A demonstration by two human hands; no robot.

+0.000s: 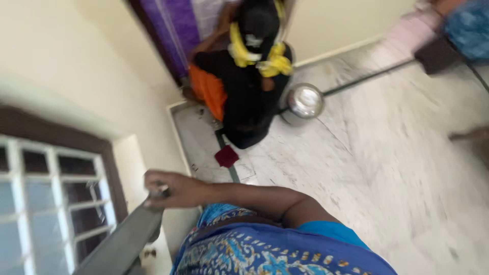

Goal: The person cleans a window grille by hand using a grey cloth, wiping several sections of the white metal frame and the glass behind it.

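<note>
Grey flat metal bar (122, 242) runs diagonally from bottom left up to the left hand (168, 189), whose fingers are curled round its top end, next to the one barred window (46, 203). Can't see the right hand at all. Further out on the marble floor (387, 168): one small red cloth (226, 156), one steel pot (304, 101), one crouching person in black (252, 81).

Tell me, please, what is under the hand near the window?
Under the hand is the top edge of a grey panel, gripped between the fingers. Below that edge, the hand and blur hide what the fingers pinch.
</note>
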